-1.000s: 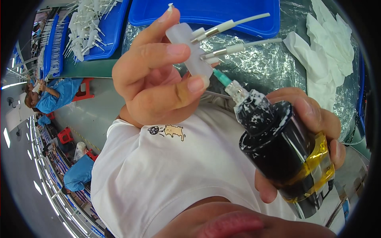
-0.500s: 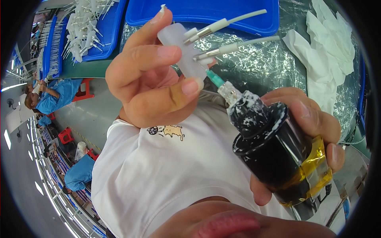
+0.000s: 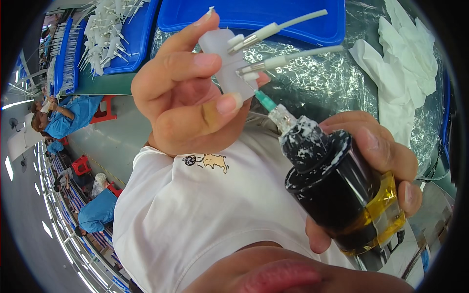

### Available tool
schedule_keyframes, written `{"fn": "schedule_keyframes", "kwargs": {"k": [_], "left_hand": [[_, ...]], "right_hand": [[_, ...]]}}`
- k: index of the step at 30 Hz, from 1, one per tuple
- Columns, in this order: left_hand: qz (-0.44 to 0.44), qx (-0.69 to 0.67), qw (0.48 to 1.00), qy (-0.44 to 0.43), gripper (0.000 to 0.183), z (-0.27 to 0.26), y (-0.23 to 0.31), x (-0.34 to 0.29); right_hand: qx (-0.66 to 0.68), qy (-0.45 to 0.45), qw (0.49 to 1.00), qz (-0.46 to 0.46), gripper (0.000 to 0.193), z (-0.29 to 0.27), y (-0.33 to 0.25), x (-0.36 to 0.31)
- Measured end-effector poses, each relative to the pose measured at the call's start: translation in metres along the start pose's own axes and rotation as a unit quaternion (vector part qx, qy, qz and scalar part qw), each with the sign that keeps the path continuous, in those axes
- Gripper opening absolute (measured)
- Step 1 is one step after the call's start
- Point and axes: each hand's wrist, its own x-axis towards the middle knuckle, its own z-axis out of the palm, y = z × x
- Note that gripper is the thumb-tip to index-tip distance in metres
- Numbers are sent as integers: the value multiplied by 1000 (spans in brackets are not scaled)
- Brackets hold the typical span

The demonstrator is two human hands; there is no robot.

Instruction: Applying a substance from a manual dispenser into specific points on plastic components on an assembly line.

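Observation:
My left hand [image 3: 183,97] pinches a translucent white plastic block [image 3: 227,66] between thumb and fingers. Two metal pins with white sleeved wires [image 3: 288,59] stick out of the block toward the upper right. White paste dots my raised left fingertip. Wrapped in my right hand [image 3: 376,146] is a black dispensing gun [image 3: 332,190], banded with yellow tape and smeared white near its nose. Its green needle hub [image 3: 265,100] points up-left, and the thin needle tip lies at the block beside the lower pin. Whether the tip touches it I cannot tell.
A blue tray [image 3: 254,22] stands behind my hands on clear plastic sheeting [image 3: 332,93]. Crumpled white cloth or paper [image 3: 403,73] lies at the right. White wired parts [image 3: 105,39] heap up in another blue tray at the upper left. People in blue [image 3: 78,117] sit farther off.
The block and my left hand have shifted slightly right. The gun has moved a little left, its needle staying by the lower pin.

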Motion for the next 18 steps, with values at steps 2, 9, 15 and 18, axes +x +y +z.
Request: {"fn": "schedule_keyframes", "kwargs": {"k": [2,9,15,18], "left_hand": [[-1,22,1000,3,18,0,0,-1],[-71,-89,991,67,20,6,2,2],[-100,-153,981,59,11,8,8,8],[-80,-168,982,15,16,1,1,7]], "right_hand": [[-4,-27,999,26,96,-2,-1,2],[-11,-20,1000,2,93,-1,-1,2],[-12,-40,999,-2,96,-8,1,-3],[-14,-36,999,-1,95,-8,3,-3]]}}
